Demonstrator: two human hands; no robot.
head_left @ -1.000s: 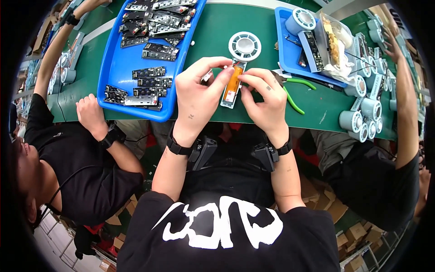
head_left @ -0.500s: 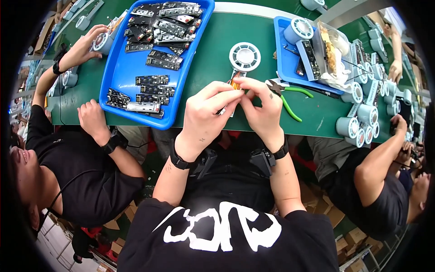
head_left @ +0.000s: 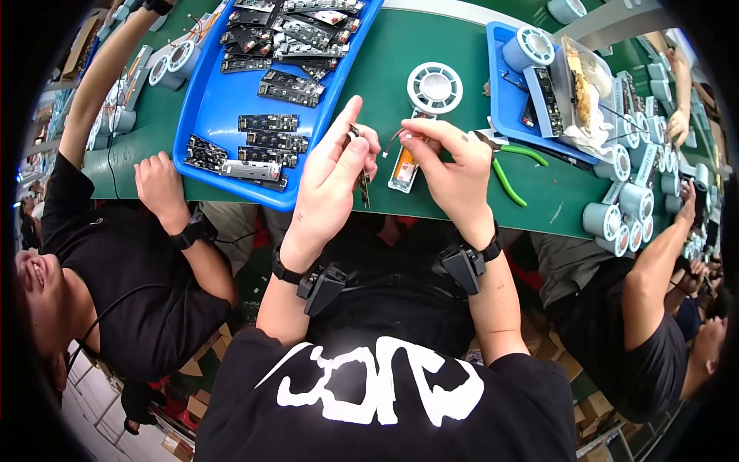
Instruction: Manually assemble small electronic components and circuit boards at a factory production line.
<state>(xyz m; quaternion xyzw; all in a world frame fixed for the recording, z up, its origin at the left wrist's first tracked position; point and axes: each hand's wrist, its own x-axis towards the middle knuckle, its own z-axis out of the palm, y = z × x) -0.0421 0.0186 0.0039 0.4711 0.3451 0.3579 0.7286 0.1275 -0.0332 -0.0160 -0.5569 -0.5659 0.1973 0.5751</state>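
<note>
A dark circuit board (head_left: 365,185) stands nearly edge-on in my left hand (head_left: 327,181), held between thumb and fingers. Right of it, my right hand (head_left: 458,165) pinches a thin dark-red wire (head_left: 394,143) with a small white connector at its end. Beneath the fingers lies a light-blue handheld fan (head_left: 435,86), its round head pointing away from me. The fan's handle is uncovered, and an orange battery (head_left: 406,164) shows inside it. My right fingers hide part of the handle.
At left a blue tray (head_left: 208,100) carries several circuit boards. Green-handled cutters (head_left: 509,181) lie right of my hand, beside a smaller blue tray (head_left: 500,127). Several fans (head_left: 616,219) crowd the right side. A co-worker's hand (head_left: 159,185) rests by the left tray.
My hands have drawn apart from over the fan handle, uncovering the battery. The left hand has turned, showing the board. The left co-worker's far arm has reached farther away.
</note>
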